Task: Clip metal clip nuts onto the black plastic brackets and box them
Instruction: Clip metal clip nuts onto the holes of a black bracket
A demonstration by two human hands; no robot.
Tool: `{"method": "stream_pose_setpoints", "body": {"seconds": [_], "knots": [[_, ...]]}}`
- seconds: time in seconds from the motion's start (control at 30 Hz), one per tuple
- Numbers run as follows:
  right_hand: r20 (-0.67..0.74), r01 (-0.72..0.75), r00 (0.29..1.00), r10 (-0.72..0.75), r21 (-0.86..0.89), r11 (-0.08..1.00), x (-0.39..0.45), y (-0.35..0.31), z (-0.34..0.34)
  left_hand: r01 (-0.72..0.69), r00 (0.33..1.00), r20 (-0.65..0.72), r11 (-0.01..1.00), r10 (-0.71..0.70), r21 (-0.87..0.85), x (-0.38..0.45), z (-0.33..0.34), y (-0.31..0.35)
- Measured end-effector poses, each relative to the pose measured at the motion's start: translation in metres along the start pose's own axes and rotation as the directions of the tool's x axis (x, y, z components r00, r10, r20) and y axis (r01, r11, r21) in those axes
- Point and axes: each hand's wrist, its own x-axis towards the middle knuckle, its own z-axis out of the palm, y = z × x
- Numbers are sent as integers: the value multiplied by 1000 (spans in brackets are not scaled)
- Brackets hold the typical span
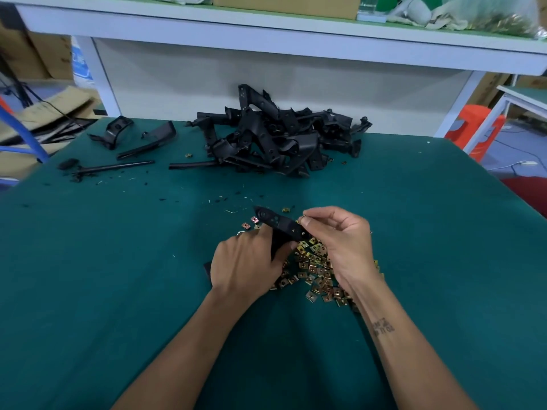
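**Bracket held over the clip nut heap, one nut pinched at its edge**

A black plastic bracket [278,224] is held just below the centre of the frame, above the green table [118,276]; it is gripped by the left hand [247,266], whose fingers are curled round its lower part, while its flat perforated end points toward the upper left; a further black piece [207,270] is seen at the left edge of that hand, though whether it belongs to the same bracket cannot be told. The right hand [344,241] is raised just right of the bracket, its thumb and forefinger closed on a small brass-coloured clip nut [299,221] that is set against the bracket's right edge; the remaining fingers are loosely curled.

A heap of clip nuts [318,272] is spread on the table beneath and between the two hands; a few loose nuts [250,223] lie just left of the bracket's tip. A pile of black brackets [278,137] is stacked at the upper centre of the frame, against the back panel; separate black parts [139,140] are scattered at the upper left. A white shelf [296,34] runs across the top of the frame; a cardboard box [284,4] stands on it; an orange stool [473,128] is seen at the right edge.
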Motion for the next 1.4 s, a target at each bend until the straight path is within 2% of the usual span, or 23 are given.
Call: {"method": "stream_pose_setpoints", "body": {"seconds": [0.17, 0.3, 0.47, 0.67, 0.8, 1.03, 1.27, 1.4], "knots": [[-27, -9, 1000, 8, -15, 1000, -1, 3, 4, 3, 1000, 12, 1000, -3, 14, 0, 0, 0], [-95, -50, 994, 59, 101, 994, -4, 5, 11, 6, 1000, 22, 1000, -6, 25, 0, -1, 1], [-92, -112, 987, 133, 209, 972, -6, 4, 12, 4, 1000, 27, 1000, -4, 28, 0, 0, 0], [-130, -86, 986, 101, 118, 989, -4, 3, 11, 2, 1000, 31, 1000, -3, 22, 1, 0, 0], [-106, -81, 990, 89, 74, 994, -4, 3, 10, 1, 999, 33, 1000, -2, 25, 1, 1, 0], [-145, -90, 984, 106, 110, 990, -3, 8, 11, 2, 999, 35, 1000, -3, 31, 1, 1, 0], [-70, -103, 992, 109, 95, 990, -1, 6, 7, -9, 999, 46, 1000, 8, 25, 1, 1, 0], [-78, -94, 991, 106, 140, 986, -3, 7, 9, -5, 999, 50, 1000, 4, 29, 0, 1, 0]]}}
